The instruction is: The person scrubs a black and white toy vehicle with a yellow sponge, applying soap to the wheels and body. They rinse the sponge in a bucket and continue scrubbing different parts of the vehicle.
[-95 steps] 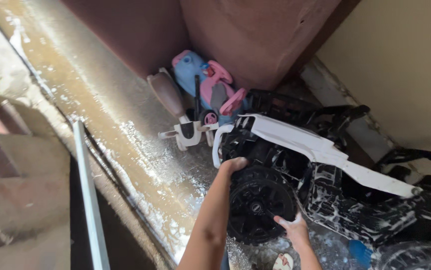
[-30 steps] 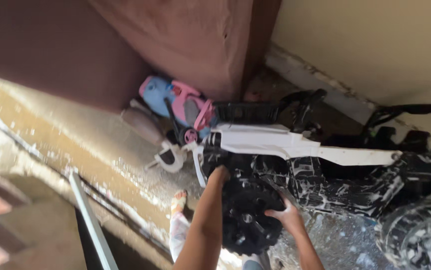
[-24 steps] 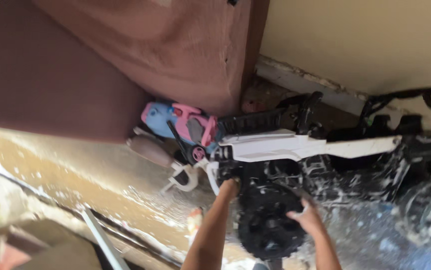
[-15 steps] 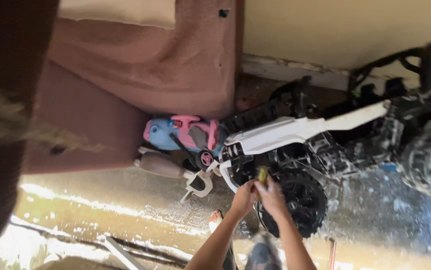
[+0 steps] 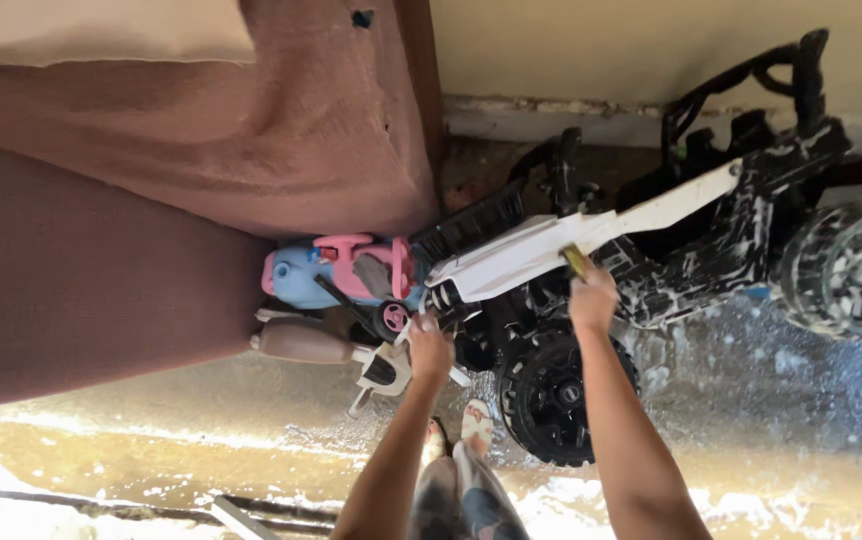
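Observation:
A black and white ride-on toy car [image 5: 671, 215] stands on the wet floor, streaked with soap foam. My right hand [image 5: 593, 298] holds a small yellow-green sponge [image 5: 576, 260] against the car's white side panel [image 5: 511, 262]. My left hand [image 5: 429, 345] is closed on the white front bumper of the car, just left of the black front wheel [image 5: 551, 395]. The foamy rear wheel [image 5: 851, 270] is at the far right.
A blue and pink toy [image 5: 336, 272] with a brown and white part [image 5: 301, 343] is wedged between the car's front and the brown wall [image 5: 201, 170]. A cream wall [image 5: 601, 45] runs behind the car. Soapy water covers the floor [image 5: 751, 400]. My sandalled foot [image 5: 473, 420] is below.
The view has swung round. My right hand left the front wheel and rose with the sponge to the white panel. My left hand moved down to the front bumper.

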